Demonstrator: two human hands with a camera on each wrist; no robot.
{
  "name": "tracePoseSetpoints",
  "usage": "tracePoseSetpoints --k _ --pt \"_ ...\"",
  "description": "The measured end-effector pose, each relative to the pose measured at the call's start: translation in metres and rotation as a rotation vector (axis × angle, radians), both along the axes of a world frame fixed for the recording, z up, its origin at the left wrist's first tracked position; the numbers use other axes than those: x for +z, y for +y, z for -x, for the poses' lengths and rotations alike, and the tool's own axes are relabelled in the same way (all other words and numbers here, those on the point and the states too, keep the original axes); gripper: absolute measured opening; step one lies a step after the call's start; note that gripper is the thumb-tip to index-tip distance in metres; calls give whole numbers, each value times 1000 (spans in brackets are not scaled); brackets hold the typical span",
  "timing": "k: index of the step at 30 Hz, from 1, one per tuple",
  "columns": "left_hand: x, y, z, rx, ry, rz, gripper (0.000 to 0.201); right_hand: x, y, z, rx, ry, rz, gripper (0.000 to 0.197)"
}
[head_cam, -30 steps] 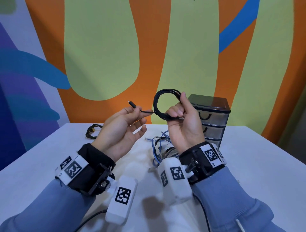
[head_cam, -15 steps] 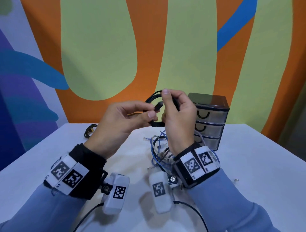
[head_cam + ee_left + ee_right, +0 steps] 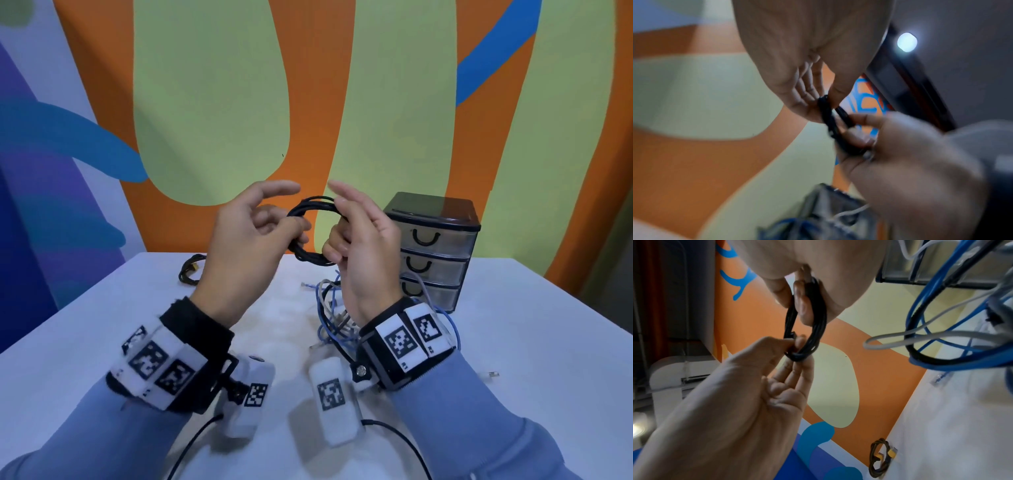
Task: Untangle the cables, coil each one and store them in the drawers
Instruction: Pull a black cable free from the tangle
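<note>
Both hands held mid-frame above the white table [image 3: 513, 342]: left hand [image 3: 246, 240] pinches the black cable coil [image 3: 308, 253], right hand [image 3: 363, 246] grips its other side. Open air around them. Tangled cables [image 3: 329, 318] directly beneath, drawer unit [image 3: 435, 253] just right, another coiled cable [image 3: 188, 272] left.

**No legible writing in any view**

No word, brand or number can be read. The only signs are black-and-white square code markers: several on the left wristband [image 3: 161, 363] and the right wristband [image 3: 411, 337], lower middle of the head view, and one each on the two white camera housings [image 3: 255, 394] [image 3: 330, 395] below the wrists. Tiny marks beside them are illegible.
</note>
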State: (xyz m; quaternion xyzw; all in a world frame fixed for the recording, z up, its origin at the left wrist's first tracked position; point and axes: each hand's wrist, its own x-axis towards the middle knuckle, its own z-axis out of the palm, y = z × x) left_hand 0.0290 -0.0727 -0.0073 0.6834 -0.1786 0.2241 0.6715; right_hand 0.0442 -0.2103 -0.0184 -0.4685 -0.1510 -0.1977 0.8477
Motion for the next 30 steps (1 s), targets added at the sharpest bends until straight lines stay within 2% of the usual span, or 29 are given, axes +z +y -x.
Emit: tracePoseSetpoints --k 3,5,8,11,15,18,21,25,27,30 --pt "5 5 -2 -308 296 328 38 -3 -2 -3 32 45 -13 19" --pt "3 8 -5 -388 394 427 33 -6 -1 -4 10 72 22 15" --pt "-3 6 -10 -316 386 458 29 -9 2 -7 -23 98 39 10" --pt "-6 4 -14 -184 274 404 24 -10 5 -8 -45 128 5 14" --pt "-4 7 -13 -111 219 399 26 -9 13 -5 19 212 -81 17" --pt "0 15 -13 -126 176 209 35 -10 12 -5 52 286 -98 16" --pt "3 27 -13 -87 119 -103 46 -14 6 -8 30 313 42 15" --pt "3 41 -15 42 52 -367 27 -12 2 -9 42 267 243 22" --pt "3 49 -16 154 3 -456 19 -9 0 -9 -75 205 442 21" --pt "5 70 -18 305 -15 -507 14 -4 -11 -7 -383 48 773 16"
